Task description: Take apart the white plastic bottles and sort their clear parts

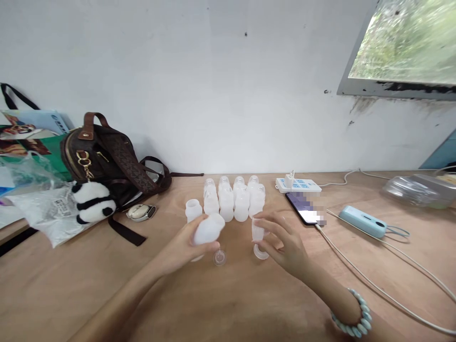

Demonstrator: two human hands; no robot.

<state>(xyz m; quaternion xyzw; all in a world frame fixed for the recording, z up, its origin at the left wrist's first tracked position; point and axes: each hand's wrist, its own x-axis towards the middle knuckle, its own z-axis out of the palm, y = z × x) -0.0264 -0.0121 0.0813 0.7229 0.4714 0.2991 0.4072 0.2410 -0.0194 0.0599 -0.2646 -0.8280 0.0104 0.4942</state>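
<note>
My left hand (pixel 185 244) is wrapped round a milky-white plastic baby bottle (pixel 209 230), tilted with its mouth toward the right. Between the thumb and fingers of my right hand (pixel 285 240) is a translucent ribbed plastic cap (pixel 257 230). Just beneath that cap lies a white plastic ring (pixel 261 252) on the table. A clear round disc (pixel 219 257) rests between my hands. Partly hidden behind my left hand stands an uncapped bottle (pixel 193 209). Farther back, several similar bottles (pixel 241 204) with clear domed caps stand upright in close rows.
A wooden table (pixel 213 304) meets the white wall. On the left are a brown backpack (pixel 117 156), a panda charm (pixel 94 202) and a smartwatch (pixel 141 212). To the right lie a power strip (pixel 302 185), a phone (pixel 302 209), a blue power bank (pixel 362 221) and cables.
</note>
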